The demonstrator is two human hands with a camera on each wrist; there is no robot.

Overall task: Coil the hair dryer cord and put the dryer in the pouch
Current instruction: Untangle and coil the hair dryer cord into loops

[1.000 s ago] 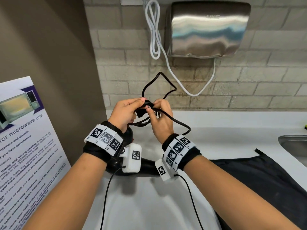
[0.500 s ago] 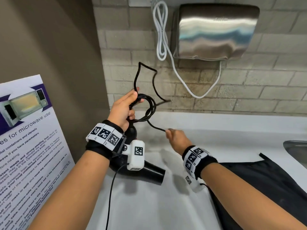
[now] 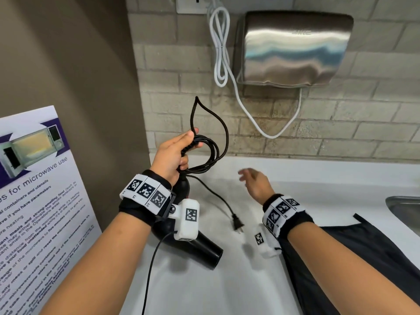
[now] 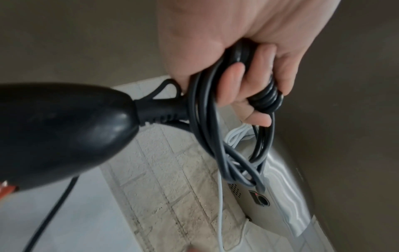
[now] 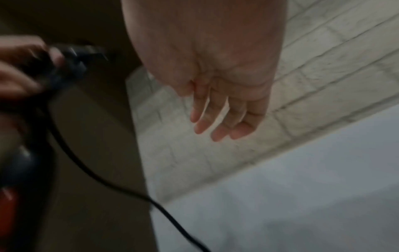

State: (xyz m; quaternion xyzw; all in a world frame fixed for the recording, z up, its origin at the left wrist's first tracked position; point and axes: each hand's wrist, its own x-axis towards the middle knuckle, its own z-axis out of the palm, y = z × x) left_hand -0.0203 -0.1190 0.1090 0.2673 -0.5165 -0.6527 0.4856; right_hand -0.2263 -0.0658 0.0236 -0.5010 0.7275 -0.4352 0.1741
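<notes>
My left hand (image 3: 181,146) is raised near the wall and grips several loops of the black dryer cord (image 3: 211,153); the left wrist view shows its fingers (image 4: 254,81) curled round the coil (image 4: 207,122). One loop sticks up above the hand. The black hair dryer (image 3: 204,246) hangs below that wrist, nozzle toward the right. The cord's free end runs down to its plug (image 3: 237,225) on the white counter. My right hand (image 3: 252,180) hovers over the counter with straight fingers (image 5: 215,119), holding nothing. The black pouch (image 3: 354,258) lies flat at the right.
A steel hand dryer (image 3: 293,46) with a white cable (image 3: 220,48) hangs on the brick wall. A microwave-use poster (image 3: 34,201) stands at the left. A steel sink edge (image 3: 406,208) shows at far right. The white counter (image 3: 204,292) stretches toward me.
My right hand has let go of the cord and drawn back to the right; the free end with its plug now lies on the counter. My left hand keeps the coil and has risen slightly.
</notes>
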